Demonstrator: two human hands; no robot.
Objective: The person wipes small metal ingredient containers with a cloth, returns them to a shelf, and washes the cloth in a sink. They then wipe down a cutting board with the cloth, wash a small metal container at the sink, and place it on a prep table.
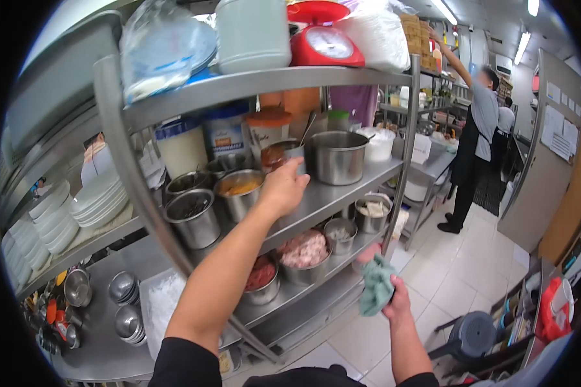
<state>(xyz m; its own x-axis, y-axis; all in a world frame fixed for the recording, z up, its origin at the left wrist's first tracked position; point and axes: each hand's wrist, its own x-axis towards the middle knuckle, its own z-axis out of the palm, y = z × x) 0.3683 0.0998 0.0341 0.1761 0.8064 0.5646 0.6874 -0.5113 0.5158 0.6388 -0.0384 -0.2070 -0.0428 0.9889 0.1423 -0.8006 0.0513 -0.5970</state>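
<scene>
Holding green cloth [376, 287] in my right hand [399, 300], lower right of centre | left hand [283, 188] is at the small container [294, 153], middle of frame; its grip I cannot tell | I think a steady wrist avoids knocking the big pot [339, 162] beside

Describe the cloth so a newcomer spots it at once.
Start at the steel rack, then drop to its lower right. The right hand holds the cloth there, bunched; its muted green sets it apart from grey metal and pale floor tiles.
</scene>
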